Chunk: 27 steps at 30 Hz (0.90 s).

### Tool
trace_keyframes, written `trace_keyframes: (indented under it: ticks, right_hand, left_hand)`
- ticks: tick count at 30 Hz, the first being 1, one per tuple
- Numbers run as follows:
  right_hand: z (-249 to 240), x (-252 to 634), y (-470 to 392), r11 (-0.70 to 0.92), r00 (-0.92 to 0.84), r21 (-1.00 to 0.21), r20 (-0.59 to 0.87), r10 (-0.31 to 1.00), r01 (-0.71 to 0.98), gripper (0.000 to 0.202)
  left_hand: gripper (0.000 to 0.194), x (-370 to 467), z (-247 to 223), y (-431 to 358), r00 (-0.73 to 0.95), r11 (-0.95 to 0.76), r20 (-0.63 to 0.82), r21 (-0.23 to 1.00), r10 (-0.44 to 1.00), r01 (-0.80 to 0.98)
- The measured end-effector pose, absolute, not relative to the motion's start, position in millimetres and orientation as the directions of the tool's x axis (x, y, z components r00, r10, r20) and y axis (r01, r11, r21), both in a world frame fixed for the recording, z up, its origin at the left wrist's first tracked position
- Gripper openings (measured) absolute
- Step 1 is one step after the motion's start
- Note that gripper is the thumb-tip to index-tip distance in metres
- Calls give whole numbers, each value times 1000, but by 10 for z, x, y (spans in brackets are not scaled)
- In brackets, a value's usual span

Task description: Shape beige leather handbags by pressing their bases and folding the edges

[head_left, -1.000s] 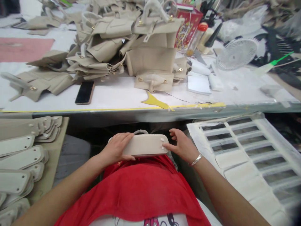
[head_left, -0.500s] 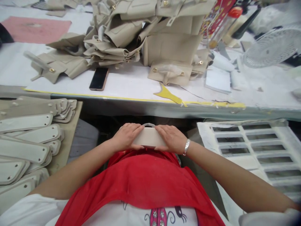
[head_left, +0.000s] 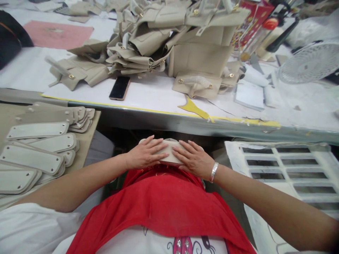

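A beige leather-like piece (head_left: pixel 172 151) rests on my lap, over the red apron (head_left: pixel 169 204). Flat on its left part lies my left hand (head_left: pixel 147 152), fingers spread. My right hand (head_left: pixel 194 158), with a silvery bracelet at the wrist, presses on its right part, fingers also apart. A gap between the fingertips shows the middle of the piece. Its underside is hidden.
Beige bag parts (head_left: pixel 156 38) are heaped on the white table (head_left: pixel 148 95), with a phone (head_left: pixel 120 88) and yellow piece (head_left: pixel 193 107) near its edge. Pale strips (head_left: pixel 37 130) lie on a board at left. A slatted white rack (head_left: pixel 283 150) stands at right.
My fingers have opened from gripping the piece's ends and now lie spread over its top. The piece looks tilted or flatter. The whole view has shifted slightly.
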State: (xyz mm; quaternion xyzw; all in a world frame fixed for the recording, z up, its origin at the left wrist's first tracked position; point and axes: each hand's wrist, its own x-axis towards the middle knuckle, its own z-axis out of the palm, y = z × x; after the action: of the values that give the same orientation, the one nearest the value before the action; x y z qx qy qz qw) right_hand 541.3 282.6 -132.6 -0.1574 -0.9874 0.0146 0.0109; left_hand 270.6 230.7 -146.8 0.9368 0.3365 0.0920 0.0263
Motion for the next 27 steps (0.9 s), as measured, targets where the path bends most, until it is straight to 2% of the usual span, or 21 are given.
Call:
trace_keyframes:
  ticks: [4,8,13,16,18,21,24,26,27]
  right_hand:
    - [-1382,5441,2724,952,-950,-16,63,305,305,44]
    - [-1391,5379,2658,954,-952,-24,64,300,299,45]
    - [-1362,5221,2580,945,-945,-49,30,325,323,50]
    - [-1331,5174,2546,934,-936,-70,14,351,349,60]
    - [-1316,5153,2543,931,-934,-77,12,358,356,64]
    - [-1320,5058,2566,937,-940,-90,5,340,339,64]
    - [-1349,4849,2602,942,-949,-122,0,314,311,68]
    - [-1369,4678,2629,940,-949,-144,2,314,310,70]
    - [-1374,4596,2643,935,-946,-152,3,325,320,70]
  left_hand:
    - [34,2690,-1572,2220,757,-814,311,120,574,568]
    - [31,2731,-1643,2168,714,-819,418,160,562,551]
    - [33,2689,-1618,2161,692,-794,391,291,607,533]
    - [35,2525,-1596,2133,661,-746,346,309,666,590]
    - [33,2407,-1595,2088,543,-638,338,345,769,688]
    - [30,2334,-1619,2011,247,-395,326,541,912,743]
    - [53,2400,-1670,1975,15,-153,179,792,984,592]
    - [66,2469,-1717,1981,-73,-6,45,888,996,459]
    - [66,2497,-1742,1989,-102,47,-6,913,995,405]
